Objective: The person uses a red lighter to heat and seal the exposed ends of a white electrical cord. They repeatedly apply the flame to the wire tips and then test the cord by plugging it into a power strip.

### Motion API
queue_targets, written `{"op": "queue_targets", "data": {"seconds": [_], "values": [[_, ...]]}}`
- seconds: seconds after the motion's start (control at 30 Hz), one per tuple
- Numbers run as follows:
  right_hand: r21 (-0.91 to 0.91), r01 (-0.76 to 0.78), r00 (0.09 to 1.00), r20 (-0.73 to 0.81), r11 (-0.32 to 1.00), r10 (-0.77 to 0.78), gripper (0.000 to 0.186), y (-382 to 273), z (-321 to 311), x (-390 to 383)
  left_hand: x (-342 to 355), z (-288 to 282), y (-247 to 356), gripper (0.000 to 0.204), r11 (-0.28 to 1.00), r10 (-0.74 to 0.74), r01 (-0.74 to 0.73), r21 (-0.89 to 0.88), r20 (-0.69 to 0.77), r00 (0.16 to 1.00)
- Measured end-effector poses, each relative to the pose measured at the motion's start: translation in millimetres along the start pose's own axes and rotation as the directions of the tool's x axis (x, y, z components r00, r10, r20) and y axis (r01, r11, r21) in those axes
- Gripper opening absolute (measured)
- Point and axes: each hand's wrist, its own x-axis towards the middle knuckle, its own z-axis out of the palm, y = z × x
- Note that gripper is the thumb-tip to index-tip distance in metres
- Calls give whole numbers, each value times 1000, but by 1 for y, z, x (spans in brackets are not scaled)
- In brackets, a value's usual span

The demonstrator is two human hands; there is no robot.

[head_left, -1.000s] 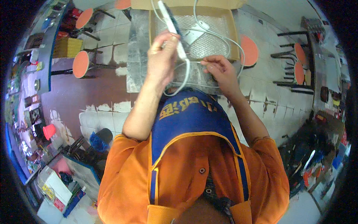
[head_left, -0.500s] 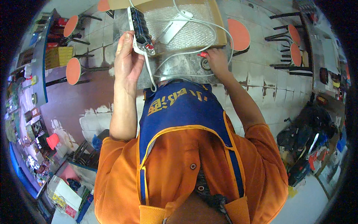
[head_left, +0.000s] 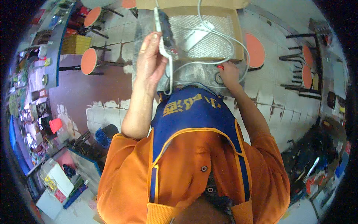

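My left hand (head_left: 150, 61) grips an opened power strip (head_left: 166, 33) by its white casing, thumb along the outer side. The strip is raised and tilted, its dark inside turned to the right. From its near end a white cord (head_left: 170, 76) hangs in a loop. My right hand (head_left: 230, 74) is closed at the table's right side, on a small red object (head_left: 220, 67) mostly hidden by the fingers. Just left of that hand lies a dark ring-shaped thing (head_left: 218, 77). A long white cover piece (head_left: 198, 36) lies on bubble wrap in an open cardboard box (head_left: 239, 41).
The box stands on a grey table (head_left: 192, 70), with the cord looping over it. Round orange stools (head_left: 255, 50) stand on the tiled floor beyond. Cluttered shelves are at the left, with a yellow crate (head_left: 76, 44) beside them; dark bags (head_left: 304, 156) lie at the lower right.
The whole scene has shifted right and slightly down in view. The power strip now shows more edge-on, with less of its inside visible. My right hand stays at the red object.
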Motion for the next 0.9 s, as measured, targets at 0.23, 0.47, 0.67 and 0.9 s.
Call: {"op": "queue_targets", "data": {"seconds": [0.23, 0.47, 0.67, 0.9], "values": [[798, -64, 995, 95, 599, -21, 20, -11, -21, -41, 3, 11, 0, 23, 995, 80, -81, 51, 24, 996], [939, -325, 926, 340, 115, -163, 34, -105, -103, -9, 7, 31, -4, 24, 985, 157, -164, 62, 96, 983], [943, -321, 923, 291, -88, -252, 26, -148, -136, -17, 0, 35, 4, 22, 988, 156, -155, -17, 164, 974], [978, -209, 924, 197, -2, -328, 35, -143, -140, -11, 1, 33, 10, 18, 975, 218, -219, -27, 274, 937]]}}
